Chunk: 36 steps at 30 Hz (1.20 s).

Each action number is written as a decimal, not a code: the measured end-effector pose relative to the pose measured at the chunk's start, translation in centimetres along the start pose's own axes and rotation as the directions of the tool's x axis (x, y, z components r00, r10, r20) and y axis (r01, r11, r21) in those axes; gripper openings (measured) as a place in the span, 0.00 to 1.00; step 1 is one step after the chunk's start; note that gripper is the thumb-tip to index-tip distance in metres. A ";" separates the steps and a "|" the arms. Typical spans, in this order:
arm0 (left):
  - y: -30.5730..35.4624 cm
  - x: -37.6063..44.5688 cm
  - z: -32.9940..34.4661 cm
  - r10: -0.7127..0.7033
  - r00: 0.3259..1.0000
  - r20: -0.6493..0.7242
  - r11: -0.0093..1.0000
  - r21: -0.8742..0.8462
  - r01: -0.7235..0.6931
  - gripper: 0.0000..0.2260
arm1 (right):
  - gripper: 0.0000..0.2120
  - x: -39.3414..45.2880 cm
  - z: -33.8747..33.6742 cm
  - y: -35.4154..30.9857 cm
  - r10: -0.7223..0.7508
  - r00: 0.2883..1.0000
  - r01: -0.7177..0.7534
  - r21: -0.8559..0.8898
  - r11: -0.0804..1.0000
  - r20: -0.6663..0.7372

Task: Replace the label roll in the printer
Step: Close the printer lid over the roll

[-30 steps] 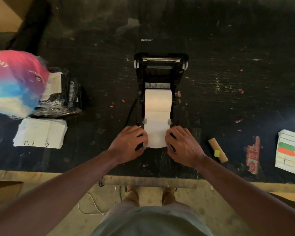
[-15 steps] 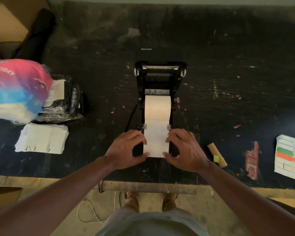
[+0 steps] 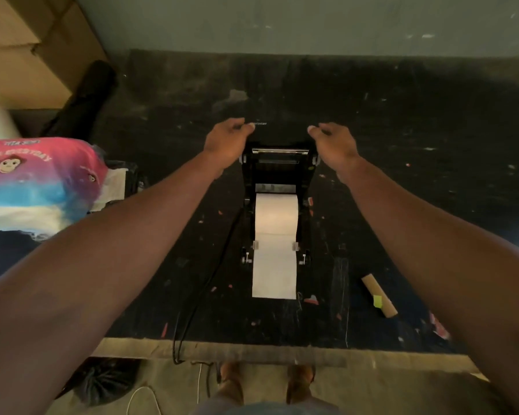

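The black label printer [image 3: 249,223] stands open mid-table, its lid [image 3: 279,136] tipped back with a white logo on it. A white label roll [image 3: 276,215] sits in the bay. Its paper strip [image 3: 274,277] runs forward between two small guides and lies on the table. My left hand [image 3: 228,139] and my right hand [image 3: 333,142] are far forward at the lid's left and right corners, fingers curled onto its dark edge. An empty cardboard core [image 3: 378,295] with a yellow tag lies right of the strip.
A black cable [image 3: 204,289] runs from the printer over the table's front edge [image 3: 252,351]. A pink and blue plastic pack [image 3: 36,181] sits at the left, with cardboard boxes [image 3: 21,46] and a black roll [image 3: 87,97] behind it. A grey wall backs the table.
Both hands have left the paper strip at the printer's front and reached forward to the open lid's far corners. The camera has tilted and moved closer.
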State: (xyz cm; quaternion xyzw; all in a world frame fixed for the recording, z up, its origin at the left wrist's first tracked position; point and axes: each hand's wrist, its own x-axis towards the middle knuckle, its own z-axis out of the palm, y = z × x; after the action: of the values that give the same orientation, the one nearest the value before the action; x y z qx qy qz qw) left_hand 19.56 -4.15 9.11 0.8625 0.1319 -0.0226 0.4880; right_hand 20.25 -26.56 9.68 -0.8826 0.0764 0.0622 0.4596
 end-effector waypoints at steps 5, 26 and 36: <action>-2.4 -4.5 -0.9 0.058 0.997 -0.041 0.998 -0.002 -0.058 0.20 | 0.16 -3.5 -0.5 2.3 -0.047 0.994 0.053 0.064 0.997 -0.103; -15.4 -19.7 4.4 -0.065 0.998 -0.027 0.982 -0.181 0.059 0.25 | 0.28 -18.4 5.9 15.9 0.036 0.999 -0.028 0.256 0.966 -0.026; -16.6 -19.7 4.6 -0.033 0.999 -0.021 0.989 -0.142 0.030 0.25 | 0.27 -18.5 6.4 16.7 0.057 0.998 -0.054 0.243 0.968 -0.003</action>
State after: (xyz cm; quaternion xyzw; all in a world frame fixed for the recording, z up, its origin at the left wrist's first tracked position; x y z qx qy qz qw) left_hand -3.13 -3.96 -3.81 0.8239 0.1523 -0.0109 0.5458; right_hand -1.38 -29.30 -4.02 -0.8175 0.1104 0.0606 0.5620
